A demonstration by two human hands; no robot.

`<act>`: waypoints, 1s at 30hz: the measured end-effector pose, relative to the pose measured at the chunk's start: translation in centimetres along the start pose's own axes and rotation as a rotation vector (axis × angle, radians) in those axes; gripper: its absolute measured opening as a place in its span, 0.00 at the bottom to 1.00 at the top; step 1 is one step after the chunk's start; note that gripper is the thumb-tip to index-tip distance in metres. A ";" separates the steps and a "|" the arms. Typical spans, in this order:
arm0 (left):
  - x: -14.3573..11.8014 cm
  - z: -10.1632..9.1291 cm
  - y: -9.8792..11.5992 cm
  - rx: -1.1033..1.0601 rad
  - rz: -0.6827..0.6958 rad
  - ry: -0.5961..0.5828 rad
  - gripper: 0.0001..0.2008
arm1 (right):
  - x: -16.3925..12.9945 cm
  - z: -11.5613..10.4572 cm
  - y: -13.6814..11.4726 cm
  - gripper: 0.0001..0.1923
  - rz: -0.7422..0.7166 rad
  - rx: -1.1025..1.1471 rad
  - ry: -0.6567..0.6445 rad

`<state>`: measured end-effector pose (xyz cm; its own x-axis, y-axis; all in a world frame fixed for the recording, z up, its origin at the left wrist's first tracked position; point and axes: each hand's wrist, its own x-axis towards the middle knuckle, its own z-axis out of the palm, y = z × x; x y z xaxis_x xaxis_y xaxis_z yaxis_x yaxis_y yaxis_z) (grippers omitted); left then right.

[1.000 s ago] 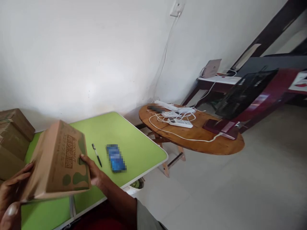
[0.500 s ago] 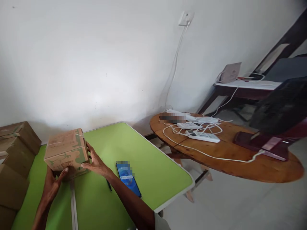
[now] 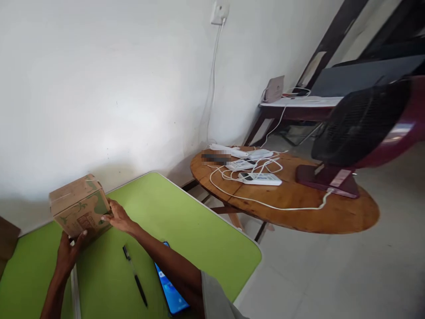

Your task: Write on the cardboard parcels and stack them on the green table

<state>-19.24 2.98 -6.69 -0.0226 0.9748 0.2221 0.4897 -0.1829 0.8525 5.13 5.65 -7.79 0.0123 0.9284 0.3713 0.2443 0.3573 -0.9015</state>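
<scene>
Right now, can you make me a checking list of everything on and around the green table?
Surface: green folding table, flat, with a seam across it.
Job's things: small cardboard box with green printing, tilted, one bottom edge near the tabletop.
Clutter: black pen and smartphone, screen lit, partly under the right forearm.
Hands: left hand at the box's lower near corner; right hand on its right side.
Cables: white cords and power strips on the round wooden table; one cord climbs to a wall socket.
Surroundings: dark red fan, white wall, tiled floor.
</scene>
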 end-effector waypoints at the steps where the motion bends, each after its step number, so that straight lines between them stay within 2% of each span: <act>1: 1.2 1.9 0.2 -0.022 0.024 -0.036 0.47 | 0.5 -1.6 0.8 0.36 0.028 -0.011 0.031; 8: 7.6 17.6 0.9 -0.176 0.169 -0.249 0.52 | 2.2 -14.9 7.1 0.25 0.210 -0.109 0.278; 11: 10.1 22.2 1.2 -0.213 0.196 -0.295 0.54 | 3.3 -18.1 8.8 0.24 0.239 -0.150 0.364; 14: 12.5 25.1 1.6 -0.231 0.224 -0.322 0.56 | 4.6 -19.5 10.1 0.24 0.255 -0.177 0.426; 18: 14.9 27.1 2.0 -0.229 0.225 -0.341 0.57 | 5.9 -19.7 11.5 0.23 0.299 -0.199 0.470; 23: 15.7 27.6 2.2 -0.186 0.166 -0.360 0.58 | 5.8 -19.3 11.8 0.20 0.372 -0.197 0.461; 25: 15.0 26.9 2.6 -0.165 0.132 -0.373 0.58 | 5.2 -19.0 11.0 0.22 0.401 -0.194 0.460; 27: 13.2 25.4 3.0 -0.148 0.098 -0.392 0.60 | 4.3 -18.4 9.6 0.27 0.423 -0.194 0.477; 30: 8.7 21.6 3.7 -0.148 0.066 -0.425 0.58 | 1.9 -16.6 6.1 0.32 0.405 -0.169 0.476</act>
<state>1.17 13.55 -11.86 0.3796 0.9207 0.0906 0.3477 -0.2327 0.9083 22.79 7.88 -8.92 0.5545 0.8258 0.1026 0.2790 -0.0684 -0.9579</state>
